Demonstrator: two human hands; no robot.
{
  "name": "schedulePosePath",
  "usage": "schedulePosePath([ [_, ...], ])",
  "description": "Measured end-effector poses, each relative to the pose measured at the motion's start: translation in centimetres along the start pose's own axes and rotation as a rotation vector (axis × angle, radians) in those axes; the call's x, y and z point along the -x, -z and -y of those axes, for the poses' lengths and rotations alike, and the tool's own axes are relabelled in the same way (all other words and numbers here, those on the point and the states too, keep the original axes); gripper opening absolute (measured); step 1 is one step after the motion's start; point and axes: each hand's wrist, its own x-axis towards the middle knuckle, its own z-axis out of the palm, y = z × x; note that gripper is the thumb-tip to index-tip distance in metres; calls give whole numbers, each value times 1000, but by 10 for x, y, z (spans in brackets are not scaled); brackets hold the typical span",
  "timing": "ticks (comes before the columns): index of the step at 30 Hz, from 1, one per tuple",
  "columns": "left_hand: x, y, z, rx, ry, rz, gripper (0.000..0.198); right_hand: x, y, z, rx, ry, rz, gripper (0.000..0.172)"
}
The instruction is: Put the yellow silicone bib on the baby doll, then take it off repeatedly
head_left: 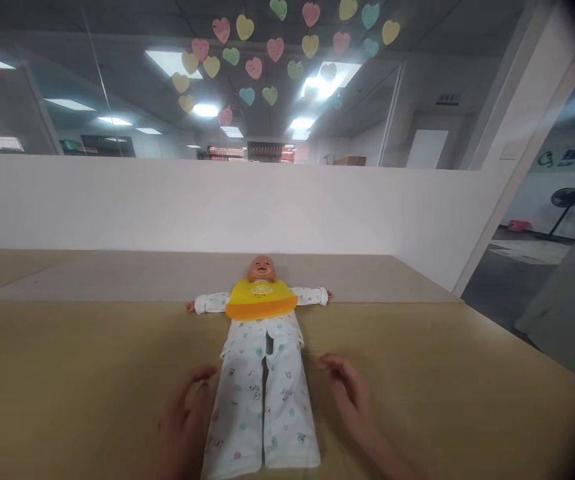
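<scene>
A baby doll [261, 268] lies on its back with its arms spread to both sides. It wears white patterned pajamas [287, 400], the trouser legs stretched toward me. Around its neck sits a yellow silicone bib [261, 293] with an orange pocket along the lower edge. Beside the trouser leg on the left is my left hand [190, 403], slightly blurred, fingers loosely curved and holding nothing. My right hand [350, 393] hovers off the other trouser leg, thumb and fingers apart, with nothing in it.
The doll lies on a tan tabletop [417, 360] with a greyish strip [357, 273] along the back. Behind stands a white low wall [217, 207] with glass above, dotted with paper hearts [275, 49]. A doorway at the right shows a standing fan [567, 197].
</scene>
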Motion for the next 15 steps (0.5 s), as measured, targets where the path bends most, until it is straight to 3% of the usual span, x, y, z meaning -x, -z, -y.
schedulePosePath([
  [3, -39, -21, 0, 56, 69, -9, 26, -55, -1, -11, -45, -78, 6, 31],
  [9, -95, -67, 33, 91, 128, -11, 23, -127, -29, -59, -14, -98, -17, 32],
  [12, -104, -80, 44, 64, 93, 5, 23, -144, -34, -79, 34, -102, -34, 32],
  [15, -98, -86, 46, 64, 98, 37, 24, -143, -37, -94, 118, -118, -70, 36],
])
